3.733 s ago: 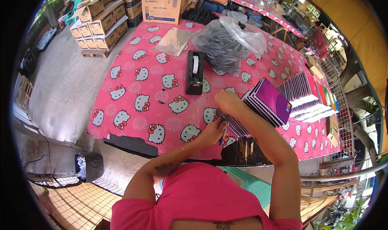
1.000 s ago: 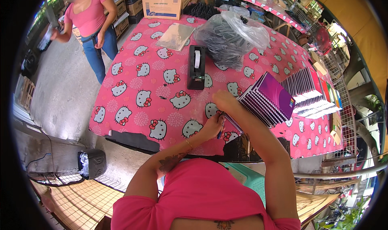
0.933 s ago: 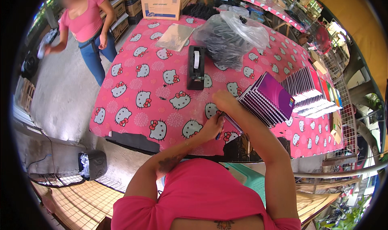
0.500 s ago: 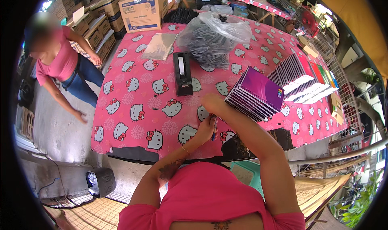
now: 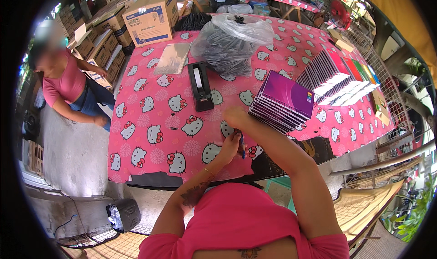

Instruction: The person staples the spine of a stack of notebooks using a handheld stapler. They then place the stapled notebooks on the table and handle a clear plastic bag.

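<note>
My left hand [image 5: 232, 146] is closed around a slim blue object [image 5: 243, 150], whose lower end sticks out beside the fingers; its exact kind does not show. Just beyond it, my right hand [image 5: 236, 117] is curled closed over the pink tablecloth, and whatever its fingers hold is hidden. To the right of that hand rises a stack of purple spiral notebooks [image 5: 283, 99], partly behind my right forearm. A black tape dispenser [image 5: 200, 87] with a white roll stands beyond my hands, slightly left.
A clear plastic bag [image 5: 230, 45] of dark strips sits at the back. Nearby are a flat clear-wrapped packet [image 5: 172, 58] and a cardboard box [image 5: 150, 20]. More spiral notebooks [image 5: 332, 79] lie at the right. A person [image 5: 68, 81] stands left of the table; a black bin [image 5: 124, 215] is below.
The view has shifted, so the table things sit slightly differently. Both my hands keep nearly the same pose. The person at the left has drawn the nearer arm in toward the body.
</note>
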`<move>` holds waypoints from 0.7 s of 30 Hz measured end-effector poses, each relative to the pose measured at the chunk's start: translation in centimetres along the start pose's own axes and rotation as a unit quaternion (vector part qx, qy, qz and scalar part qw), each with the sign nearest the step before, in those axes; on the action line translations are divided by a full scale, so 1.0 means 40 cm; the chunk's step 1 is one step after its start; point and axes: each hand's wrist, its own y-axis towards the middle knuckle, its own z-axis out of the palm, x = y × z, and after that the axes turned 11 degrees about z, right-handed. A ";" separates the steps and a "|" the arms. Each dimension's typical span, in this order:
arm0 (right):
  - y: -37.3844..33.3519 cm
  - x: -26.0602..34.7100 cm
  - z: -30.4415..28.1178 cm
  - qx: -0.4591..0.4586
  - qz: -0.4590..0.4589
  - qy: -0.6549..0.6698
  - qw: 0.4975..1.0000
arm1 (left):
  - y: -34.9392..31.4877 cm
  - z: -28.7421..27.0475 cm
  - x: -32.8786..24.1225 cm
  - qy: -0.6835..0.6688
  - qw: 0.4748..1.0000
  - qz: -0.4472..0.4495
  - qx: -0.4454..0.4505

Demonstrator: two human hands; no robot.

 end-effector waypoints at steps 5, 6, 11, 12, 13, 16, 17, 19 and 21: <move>0.006 -0.001 0.021 -0.011 0.003 -0.001 1.000 | 0.009 -0.003 -0.001 0.005 1.000 0.012 0.012; 0.007 0.000 0.022 -0.006 0.005 0.000 1.000 | 0.015 -0.010 0.004 0.007 0.999 0.032 0.038; 0.011 -0.007 0.035 -0.014 0.005 0.003 1.000 | -0.003 -0.024 -0.008 0.038 0.997 -0.002 0.064; 0.012 -0.002 0.034 -0.017 0.004 0.001 1.000 | -0.017 -0.014 -0.014 0.017 0.999 -0.016 0.047; 0.013 0.002 0.032 -0.009 0.004 -0.001 1.000 | -0.024 -0.009 -0.016 -0.004 0.999 -0.031 0.030; 0.011 0.007 0.034 -0.009 0.007 -0.011 1.000 | 0.011 -0.010 -0.007 -0.016 0.999 -0.041 0.015; 0.006 0.012 0.039 -0.025 0.008 -0.016 1.000 | 0.019 -0.013 -0.005 -0.015 0.999 -0.042 0.012; 0.001 0.016 0.035 -0.027 0.007 -0.011 1.000 | 0.026 -0.013 -0.009 -0.017 0.999 -0.042 0.005; -0.002 0.013 0.032 -0.001 0.006 0.010 1.000 | 0.039 -0.024 0.017 -0.011 0.999 0.000 0.040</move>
